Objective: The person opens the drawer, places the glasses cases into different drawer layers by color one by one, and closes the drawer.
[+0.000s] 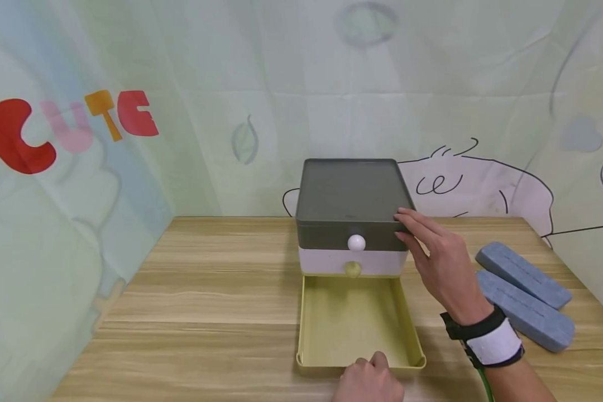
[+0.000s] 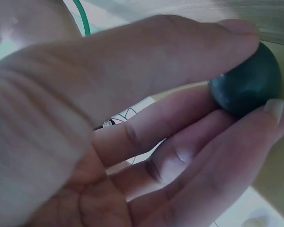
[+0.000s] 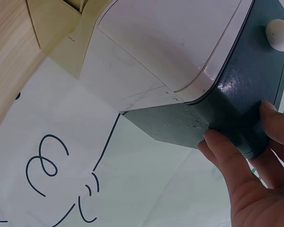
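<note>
A small stacked drawer box (image 1: 354, 190) stands on the table, with a dark grey upper tier, a white middle tier and a yellow bottom drawer (image 1: 352, 321). That bottom drawer is pulled far out toward me, and nothing lies in it. In the left wrist view, my left hand (image 1: 369, 382) pinches the drawer's dark green round knob (image 2: 248, 80) between thumb and fingers. My right hand (image 1: 444, 268) grips the front right corner of the grey tier. A white knob (image 1: 357, 243) is on the grey front, a yellow knob (image 1: 353, 269) on the white one.
Two blue-grey oblong blocks (image 1: 525, 307) lie side by side on the wooden table (image 1: 221, 301), right of my right wrist. A printed cloth backdrop (image 1: 261, 100) rises behind and along both sides. A green cable (image 1: 484, 385) hangs from the right wristband.
</note>
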`<state>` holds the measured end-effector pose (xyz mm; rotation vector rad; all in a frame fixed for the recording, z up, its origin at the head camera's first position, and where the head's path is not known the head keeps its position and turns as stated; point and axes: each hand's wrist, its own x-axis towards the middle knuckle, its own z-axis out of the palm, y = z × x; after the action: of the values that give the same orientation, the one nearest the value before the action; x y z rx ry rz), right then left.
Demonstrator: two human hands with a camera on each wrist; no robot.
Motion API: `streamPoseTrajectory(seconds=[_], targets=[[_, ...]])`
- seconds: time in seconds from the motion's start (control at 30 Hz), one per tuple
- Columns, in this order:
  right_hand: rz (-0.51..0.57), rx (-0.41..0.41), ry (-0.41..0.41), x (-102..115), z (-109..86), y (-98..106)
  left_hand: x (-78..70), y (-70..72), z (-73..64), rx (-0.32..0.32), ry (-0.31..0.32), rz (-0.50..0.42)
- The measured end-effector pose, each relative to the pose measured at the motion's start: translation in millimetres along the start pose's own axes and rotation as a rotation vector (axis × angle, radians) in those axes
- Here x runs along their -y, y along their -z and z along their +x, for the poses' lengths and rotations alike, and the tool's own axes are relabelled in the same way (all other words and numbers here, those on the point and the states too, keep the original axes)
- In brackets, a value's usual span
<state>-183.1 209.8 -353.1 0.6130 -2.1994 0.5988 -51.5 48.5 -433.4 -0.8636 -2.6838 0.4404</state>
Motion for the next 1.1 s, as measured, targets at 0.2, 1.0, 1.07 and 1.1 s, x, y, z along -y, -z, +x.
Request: streamPoseTrajectory(seconds=[0.2, 1.0, 1.07, 1.1], targets=[[-0.005, -0.010, 0.013, -1, 0.2, 0, 0.4, -1.8, -1.6, -0.093, -0.002, 0.034], [-0.034, 0.140, 0.064, -20, 2.2, 26, -2.3, -4.3, -1.1, -0.058, 0.041, 0.010], [-0.024, 0.177, 0.050, -23, 2.3, 32, -2.8, -4.6, -1.1, -0.046, 0.044, 0.003], [-0.022, 0.194, 0.040, -25, 2.0, 35, -3.2, -5.0, -0.8, -0.040, 0.047, -0.001]])
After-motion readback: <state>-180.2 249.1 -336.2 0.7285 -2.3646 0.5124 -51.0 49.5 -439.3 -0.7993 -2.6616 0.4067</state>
